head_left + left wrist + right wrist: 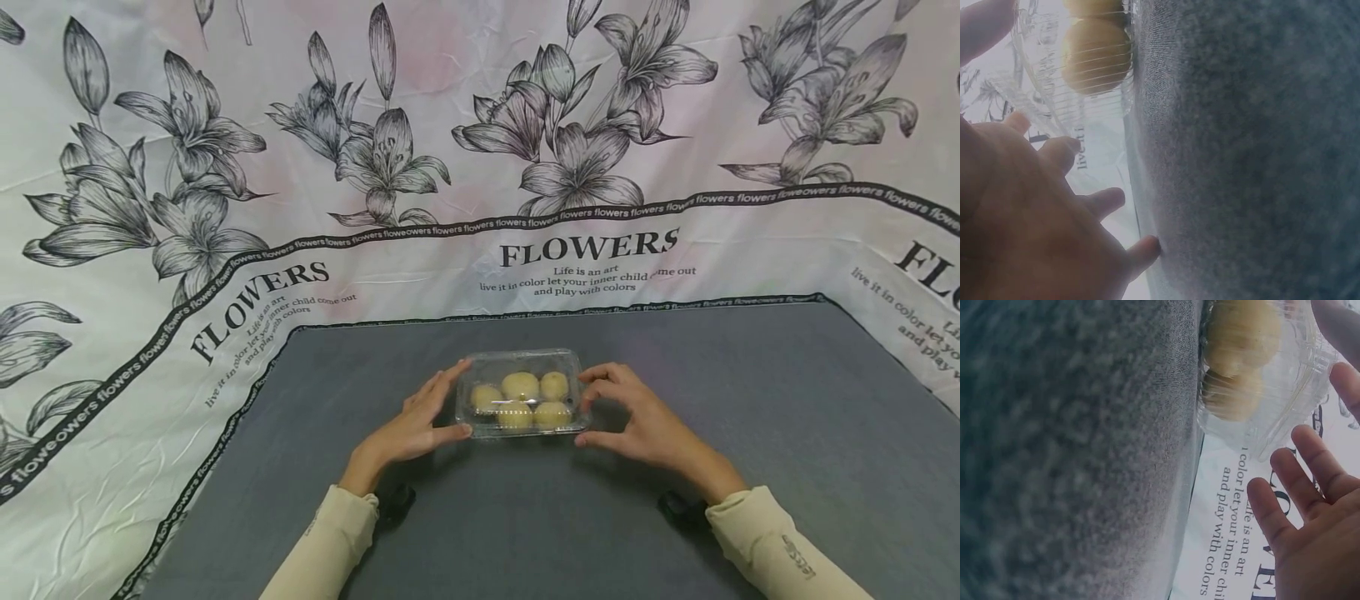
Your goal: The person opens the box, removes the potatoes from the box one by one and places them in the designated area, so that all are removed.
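Observation:
A clear plastic clamshell box (487,364) with its lid down lies on the grey cloth, with several round pale-yellow fruits (521,386) inside; their exact kind does not show. My left hand (408,427) holds the box's left end, thumb at the near corner and forefinger at the far corner. Its other fingers (1102,203) spread out beside the box in the left wrist view. At the opposite end, my right hand (637,421) has thumb and forefinger at the rim. In the right wrist view, its remaining fingers (1270,503) stand apart from the plastic.
Grey cloth (525,517) covers the surface under the box and both forearms. Behind and to the sides hangs a white sheet (420,279) printed with lilies and lettering. Dark wrist-worn devices (395,506) sit below both wrists.

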Available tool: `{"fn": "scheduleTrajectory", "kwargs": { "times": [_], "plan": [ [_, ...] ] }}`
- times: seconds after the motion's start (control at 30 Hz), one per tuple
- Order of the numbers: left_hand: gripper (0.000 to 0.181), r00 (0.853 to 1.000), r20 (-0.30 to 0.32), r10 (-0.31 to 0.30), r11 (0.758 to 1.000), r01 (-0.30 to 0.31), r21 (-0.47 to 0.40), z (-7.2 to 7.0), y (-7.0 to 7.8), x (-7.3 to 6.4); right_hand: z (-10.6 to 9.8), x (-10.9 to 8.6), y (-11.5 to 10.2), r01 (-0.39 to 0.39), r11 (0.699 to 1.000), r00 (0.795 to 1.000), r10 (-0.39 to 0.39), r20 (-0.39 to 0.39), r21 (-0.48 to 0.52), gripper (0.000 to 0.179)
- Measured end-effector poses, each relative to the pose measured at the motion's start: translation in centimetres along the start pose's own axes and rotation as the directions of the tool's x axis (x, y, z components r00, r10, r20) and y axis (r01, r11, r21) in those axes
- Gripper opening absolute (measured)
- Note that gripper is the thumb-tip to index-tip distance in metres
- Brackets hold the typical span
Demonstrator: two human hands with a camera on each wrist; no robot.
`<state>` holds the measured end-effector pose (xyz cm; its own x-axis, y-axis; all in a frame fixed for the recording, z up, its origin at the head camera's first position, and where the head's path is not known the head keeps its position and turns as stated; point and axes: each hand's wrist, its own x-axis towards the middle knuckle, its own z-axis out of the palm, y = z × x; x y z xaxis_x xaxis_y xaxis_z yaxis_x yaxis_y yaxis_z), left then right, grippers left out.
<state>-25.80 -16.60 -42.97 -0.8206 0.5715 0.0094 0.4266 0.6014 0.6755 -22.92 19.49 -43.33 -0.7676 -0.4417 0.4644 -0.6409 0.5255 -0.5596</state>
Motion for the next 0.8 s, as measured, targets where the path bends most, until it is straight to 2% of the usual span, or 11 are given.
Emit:
{"fn": "scheduleTrajectory", "kwargs": {
  "times": [0.27,0.57,0.8],
  "plan": [
    [0.091,1.000,0.001,0.010,1.000,-0.010,-0.016,-0.03,-0.01,-0.05,-0.08,-0.14,0.31,0.014,0.999,1.000,-0.014,0.000,0.028,0.030],
    [0.092,1.000,0.000,0.012,1.000,-0.012,-0.016,-0.02,-0.32,-0.18,0.10,-0.22,0.67,-0.012,0.998,1.000,0.011,0.016,0.069,0.024],
    [0.094,1.000,0.000,0.009,1.000,-0.009,-0.003,-0.16,-0.32,-0.08,0.31,0.15,0.90,0.010,0.994,1.000,-0.008,-0.014,0.107,0.031]
  ]
}}
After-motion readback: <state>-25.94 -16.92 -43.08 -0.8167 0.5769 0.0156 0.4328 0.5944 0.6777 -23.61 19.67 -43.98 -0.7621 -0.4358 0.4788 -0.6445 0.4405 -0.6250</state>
